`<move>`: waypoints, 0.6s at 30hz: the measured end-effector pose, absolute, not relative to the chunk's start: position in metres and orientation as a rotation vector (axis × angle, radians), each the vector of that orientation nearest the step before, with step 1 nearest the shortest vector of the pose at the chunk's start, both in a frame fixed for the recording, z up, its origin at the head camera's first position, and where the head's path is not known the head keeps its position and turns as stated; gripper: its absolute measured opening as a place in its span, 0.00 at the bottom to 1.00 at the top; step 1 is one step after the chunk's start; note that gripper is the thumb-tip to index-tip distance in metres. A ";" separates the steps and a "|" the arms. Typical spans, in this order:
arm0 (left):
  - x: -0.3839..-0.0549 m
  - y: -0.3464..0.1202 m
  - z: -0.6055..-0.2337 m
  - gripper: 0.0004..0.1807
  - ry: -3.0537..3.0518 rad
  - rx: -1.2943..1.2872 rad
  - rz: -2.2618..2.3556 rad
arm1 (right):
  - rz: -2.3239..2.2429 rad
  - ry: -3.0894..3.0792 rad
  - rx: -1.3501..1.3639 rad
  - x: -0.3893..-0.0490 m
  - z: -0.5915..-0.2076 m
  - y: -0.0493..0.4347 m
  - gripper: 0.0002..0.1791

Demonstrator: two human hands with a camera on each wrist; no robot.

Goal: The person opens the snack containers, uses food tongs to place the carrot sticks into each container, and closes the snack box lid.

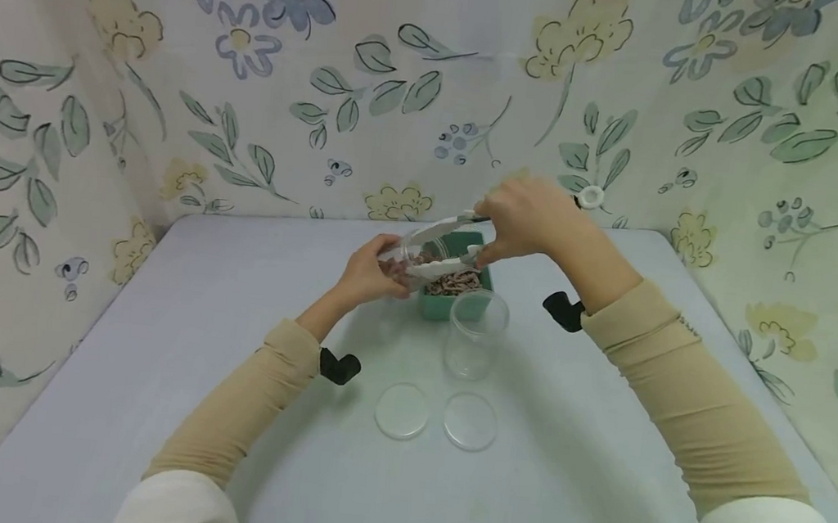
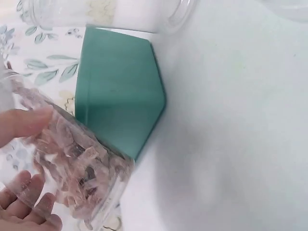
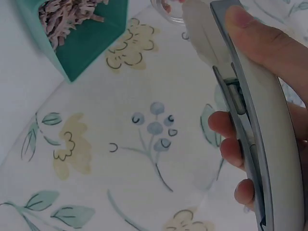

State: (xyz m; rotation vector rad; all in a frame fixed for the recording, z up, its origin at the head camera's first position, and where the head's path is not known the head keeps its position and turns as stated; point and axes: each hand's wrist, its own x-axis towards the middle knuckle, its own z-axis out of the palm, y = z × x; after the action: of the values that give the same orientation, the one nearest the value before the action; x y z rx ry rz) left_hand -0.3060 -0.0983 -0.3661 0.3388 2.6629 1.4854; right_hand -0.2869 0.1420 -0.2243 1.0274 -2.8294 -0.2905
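My left hand [image 1: 366, 275] grips a tilted clear plastic jar [image 2: 82, 168] holding pinkish-brown shredded strips. In the left wrist view, its thumb lies on one side of the jar and several fingers on the other. My right hand [image 1: 529, 217] holds white-and-grey tongs [image 3: 262, 125], thumb on one arm and fingers round the other. The tongs' arms are spread, their white tips at the jar's mouth; whether they pinch any strips cannot be told. Just behind the jar, a green box [image 2: 120, 86] contains more shredded strips [image 3: 70, 19].
A second clear jar [image 1: 475, 340] stands upright in front of the green box. Two clear round lids [image 1: 402, 412] lie side by side nearer to me on the white table [image 1: 255, 281]. A floral cloth [image 1: 478, 77] hangs behind the table.
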 end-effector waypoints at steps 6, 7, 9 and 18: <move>-0.302 -0.108 -0.385 0.42 2.179 0.037 1.905 | -0.113 -2.900 0.891 -0.287 -0.213 0.149 0.39; -0.302 -0.109 -0.390 0.42 2.074 -0.008 1.983 | -0.065 -2.901 0.856 -0.286 -0.213 0.151 0.40; -0.300 -0.111 -0.398 0.43 1.867 -0.065 2.136 | 0.032 -2.888 0.804 -0.285 -0.213 0.155 0.41; -0.290 -0.128 -0.417 0.39 1.746 0.112 2.313 | -0.010 -2.902 0.717 -0.285 -0.219 0.173 0.40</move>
State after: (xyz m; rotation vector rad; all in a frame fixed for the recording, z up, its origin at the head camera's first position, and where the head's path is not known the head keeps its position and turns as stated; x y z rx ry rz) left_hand -0.2900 -0.1280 -0.4170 0.1124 1.7463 2.3125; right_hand -0.2852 0.1733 -0.2190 0.7167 -2.9024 -0.0098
